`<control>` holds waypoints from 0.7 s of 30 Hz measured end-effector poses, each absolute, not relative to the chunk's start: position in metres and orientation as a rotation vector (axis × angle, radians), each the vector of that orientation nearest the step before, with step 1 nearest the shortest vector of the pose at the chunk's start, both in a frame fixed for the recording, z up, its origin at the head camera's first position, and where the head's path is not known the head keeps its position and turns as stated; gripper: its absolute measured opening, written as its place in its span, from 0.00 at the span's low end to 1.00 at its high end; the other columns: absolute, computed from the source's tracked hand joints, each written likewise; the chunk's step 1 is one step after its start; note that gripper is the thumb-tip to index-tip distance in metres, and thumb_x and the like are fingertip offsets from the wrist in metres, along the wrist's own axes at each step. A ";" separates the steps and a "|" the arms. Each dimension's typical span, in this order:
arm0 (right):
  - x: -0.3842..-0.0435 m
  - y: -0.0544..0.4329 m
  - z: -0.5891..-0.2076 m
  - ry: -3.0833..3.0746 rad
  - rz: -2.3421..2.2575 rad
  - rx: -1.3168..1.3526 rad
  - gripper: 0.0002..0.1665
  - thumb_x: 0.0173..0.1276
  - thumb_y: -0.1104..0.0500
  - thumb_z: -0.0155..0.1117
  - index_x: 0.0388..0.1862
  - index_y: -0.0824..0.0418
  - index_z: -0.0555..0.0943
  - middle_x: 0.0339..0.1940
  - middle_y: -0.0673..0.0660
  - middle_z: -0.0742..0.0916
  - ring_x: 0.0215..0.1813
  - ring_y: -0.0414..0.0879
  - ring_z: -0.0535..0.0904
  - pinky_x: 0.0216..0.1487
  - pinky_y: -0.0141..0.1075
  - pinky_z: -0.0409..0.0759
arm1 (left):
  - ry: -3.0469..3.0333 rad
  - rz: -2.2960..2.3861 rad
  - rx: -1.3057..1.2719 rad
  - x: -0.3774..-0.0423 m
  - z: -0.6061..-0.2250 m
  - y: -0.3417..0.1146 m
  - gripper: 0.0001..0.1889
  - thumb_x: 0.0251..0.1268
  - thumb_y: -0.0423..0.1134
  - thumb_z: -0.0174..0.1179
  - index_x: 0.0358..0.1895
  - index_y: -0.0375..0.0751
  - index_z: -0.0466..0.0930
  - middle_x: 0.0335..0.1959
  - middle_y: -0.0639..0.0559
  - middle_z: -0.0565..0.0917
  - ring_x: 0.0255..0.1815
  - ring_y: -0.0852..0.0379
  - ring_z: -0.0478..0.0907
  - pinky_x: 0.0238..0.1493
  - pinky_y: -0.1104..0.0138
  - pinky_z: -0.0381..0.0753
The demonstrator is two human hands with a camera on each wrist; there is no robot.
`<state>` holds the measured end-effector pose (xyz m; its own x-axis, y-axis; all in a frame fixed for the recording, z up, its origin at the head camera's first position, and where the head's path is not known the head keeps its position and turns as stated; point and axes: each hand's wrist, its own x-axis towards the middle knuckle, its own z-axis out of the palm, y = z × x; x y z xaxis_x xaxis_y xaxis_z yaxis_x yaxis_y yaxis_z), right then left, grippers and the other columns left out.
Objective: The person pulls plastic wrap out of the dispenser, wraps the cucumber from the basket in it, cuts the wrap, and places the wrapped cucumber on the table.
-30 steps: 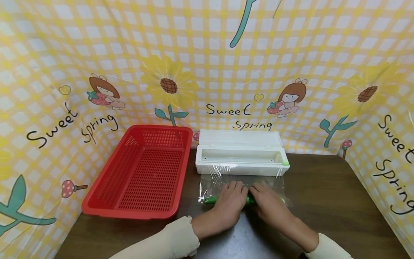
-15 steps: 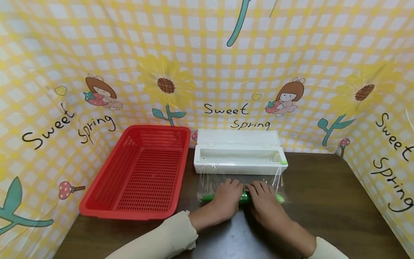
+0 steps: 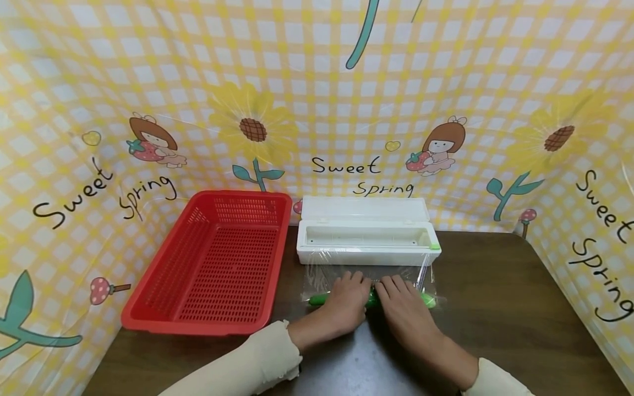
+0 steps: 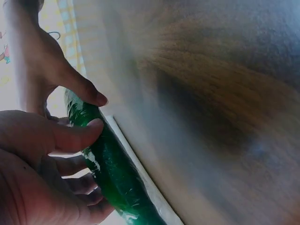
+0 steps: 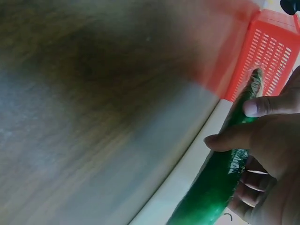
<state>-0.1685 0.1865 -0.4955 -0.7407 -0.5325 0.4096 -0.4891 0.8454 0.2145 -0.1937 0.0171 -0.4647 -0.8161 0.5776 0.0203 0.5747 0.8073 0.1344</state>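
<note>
A long green cucumber (image 3: 318, 300) lies crosswise on the table, wrapped in shiny clear cling film (image 3: 322, 278). The film stretches from it up to the front of the white cling film dispenser (image 3: 366, 257). My left hand (image 3: 346, 301) grips the cucumber left of its middle. Close beside it, my right hand (image 3: 406, 311) holds the right half. In the left wrist view the thumb lies on the near side of the cucumber (image 4: 119, 176), with fingers curled beneath. The right wrist view has thumb and fingers likewise round the cucumber (image 5: 208, 185). Both its ends stick out past the hands.
A red perforated plastic basket (image 3: 279, 264) stands left of the dispenser. The dispenser's lid (image 3: 364, 209) is raised at the back. Brown wooden tabletop (image 3: 510, 297) extends to the right. A yellow checked cloth (image 3: 327, 110) hangs behind and at the sides.
The cucumber has shifted slightly toward the dispenser under both hands. My right hand's fingers have changed position on it, and its light green right end shows more. The head view has shifted slightly.
</note>
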 end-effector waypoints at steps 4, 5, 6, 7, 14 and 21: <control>-0.169 0.184 -0.489 -2.609 -0.089 0.745 0.20 0.54 0.69 0.72 0.47 0.63 0.78 0.43 0.57 0.81 0.47 0.53 0.76 0.44 0.43 0.77 | 2.986 0.232 0.949 -0.192 -0.463 0.015 0.19 0.58 0.38 0.71 0.54 0.42 0.82 0.45 0.50 0.79 0.47 0.52 0.73 0.49 0.58 0.71; -0.169 0.184 -0.488 -2.621 -0.073 0.743 0.21 0.54 0.69 0.72 0.47 0.63 0.79 0.43 0.57 0.82 0.47 0.53 0.76 0.44 0.44 0.77 | 3.004 0.218 0.950 -0.191 -0.464 0.015 0.21 0.58 0.38 0.71 0.56 0.42 0.82 0.46 0.50 0.79 0.48 0.51 0.73 0.49 0.57 0.70; -0.169 0.183 -0.486 -2.630 -0.064 0.743 0.21 0.54 0.68 0.73 0.47 0.63 0.79 0.43 0.57 0.82 0.48 0.53 0.76 0.45 0.44 0.78 | 3.028 0.199 0.958 -0.190 -0.464 0.015 0.22 0.58 0.39 0.71 0.57 0.42 0.82 0.47 0.49 0.79 0.49 0.51 0.73 0.51 0.55 0.70; -0.169 0.183 -0.485 -2.641 -0.056 0.743 0.22 0.53 0.68 0.74 0.48 0.64 0.79 0.43 0.57 0.82 0.48 0.53 0.77 0.45 0.44 0.78 | 3.056 0.177 0.973 -0.189 -0.465 0.016 0.23 0.57 0.39 0.71 0.58 0.42 0.81 0.48 0.48 0.79 0.50 0.50 0.73 0.52 0.54 0.70; -0.171 0.184 -0.478 -2.729 -0.030 0.745 0.21 0.58 0.68 0.74 0.51 0.66 0.81 0.45 0.59 0.84 0.50 0.53 0.78 0.48 0.46 0.80 | 3.190 -0.033 1.059 -0.184 -0.472 0.021 0.24 0.55 0.39 0.72 0.56 0.42 0.80 0.43 0.48 0.77 0.45 0.51 0.73 0.43 0.61 0.71; -0.174 0.187 -0.479 -2.701 -0.003 0.779 0.21 0.57 0.68 0.75 0.49 0.65 0.81 0.44 0.57 0.83 0.48 0.53 0.77 0.50 0.47 0.81 | 3.225 -0.099 1.085 -0.188 -0.479 0.022 0.16 0.57 0.39 0.72 0.48 0.45 0.82 0.40 0.51 0.77 0.41 0.53 0.72 0.38 0.64 0.72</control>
<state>-0.1742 0.1865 -0.4789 -0.7965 -0.5182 0.3114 -0.5174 0.8507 0.0922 -0.1881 0.0221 -0.4787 -0.7661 0.6009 0.2279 0.5859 0.7988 -0.1367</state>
